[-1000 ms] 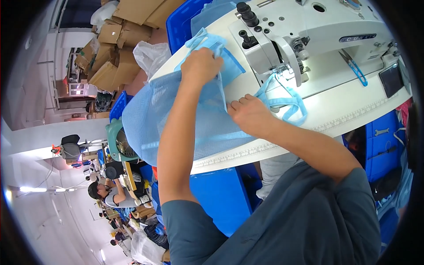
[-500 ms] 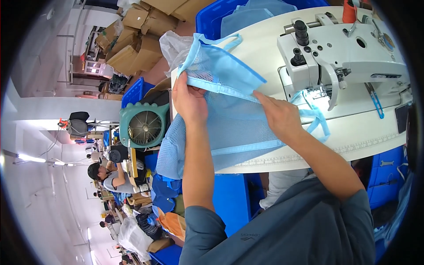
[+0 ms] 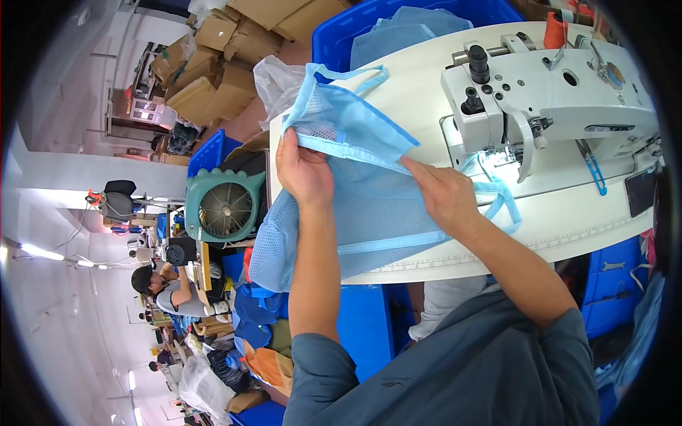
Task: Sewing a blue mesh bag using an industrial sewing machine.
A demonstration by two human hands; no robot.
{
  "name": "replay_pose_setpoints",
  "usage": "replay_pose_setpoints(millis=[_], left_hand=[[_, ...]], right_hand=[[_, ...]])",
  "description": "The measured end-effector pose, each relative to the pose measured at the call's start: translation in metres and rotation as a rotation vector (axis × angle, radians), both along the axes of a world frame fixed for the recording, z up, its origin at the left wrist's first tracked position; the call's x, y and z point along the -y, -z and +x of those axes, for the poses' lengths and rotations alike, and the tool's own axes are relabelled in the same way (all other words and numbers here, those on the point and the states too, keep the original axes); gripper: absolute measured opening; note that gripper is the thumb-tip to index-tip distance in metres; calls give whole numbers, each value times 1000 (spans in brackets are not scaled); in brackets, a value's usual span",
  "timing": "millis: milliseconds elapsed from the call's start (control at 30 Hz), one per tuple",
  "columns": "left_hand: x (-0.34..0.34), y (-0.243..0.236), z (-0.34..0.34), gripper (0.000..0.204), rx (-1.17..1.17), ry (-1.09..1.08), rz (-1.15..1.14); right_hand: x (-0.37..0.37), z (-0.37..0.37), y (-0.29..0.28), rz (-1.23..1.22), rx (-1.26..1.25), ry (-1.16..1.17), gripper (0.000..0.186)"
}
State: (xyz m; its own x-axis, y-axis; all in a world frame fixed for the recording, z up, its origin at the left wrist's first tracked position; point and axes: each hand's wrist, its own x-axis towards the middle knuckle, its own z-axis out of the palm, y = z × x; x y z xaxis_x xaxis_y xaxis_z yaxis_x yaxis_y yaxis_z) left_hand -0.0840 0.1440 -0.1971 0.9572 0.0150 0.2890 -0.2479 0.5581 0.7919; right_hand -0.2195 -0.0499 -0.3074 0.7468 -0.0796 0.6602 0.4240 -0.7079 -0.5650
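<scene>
A light-blue mesh bag (image 3: 362, 206) with pale bands and straps hangs over the white table. My left hand (image 3: 305, 174), palm turned up, grips the banded edge at its left, thumb on the band and fingers curled underneath. My right hand (image 3: 444, 195) pinches the same band farther right. The lifted top flap (image 3: 362, 124) shows smooth fabric beside mesh. The white sewing machine (image 3: 547, 92) stands just beyond my right hand, its needle area lit, with blue straps lying below it. Blue-handled scissors (image 3: 597, 181) and a dark phone (image 3: 638, 192) lie at its right.
An orange thread cone (image 3: 555, 32) tops the machine. A blue crate (image 3: 330, 32) with mesh pieces sits behind the table. A green fan (image 3: 224, 206), cardboard boxes (image 3: 241, 50) and blue bins (image 3: 611, 280) surround it. A co-worker (image 3: 170, 287) sits at another station on the left.
My left hand has turned from back-up to palm-up and taken the band's left part, unfolding the bag's top. My right hand stayed on the band. The view has shifted.
</scene>
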Motion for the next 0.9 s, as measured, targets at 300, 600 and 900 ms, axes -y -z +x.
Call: replay_pose_setpoints(millis=[300,600,900], left_hand=[[-30,47,-123,37,264,-629,258],[-13,121,-252,36,44,-687,928],[-6,127,-244,20,131,-567,985]], right_hand=[[44,-44,4,-249,-208,56,35],[57,-84,9,-396,-326,-51,48],[61,-83,11,-427,-343,-62,47]])
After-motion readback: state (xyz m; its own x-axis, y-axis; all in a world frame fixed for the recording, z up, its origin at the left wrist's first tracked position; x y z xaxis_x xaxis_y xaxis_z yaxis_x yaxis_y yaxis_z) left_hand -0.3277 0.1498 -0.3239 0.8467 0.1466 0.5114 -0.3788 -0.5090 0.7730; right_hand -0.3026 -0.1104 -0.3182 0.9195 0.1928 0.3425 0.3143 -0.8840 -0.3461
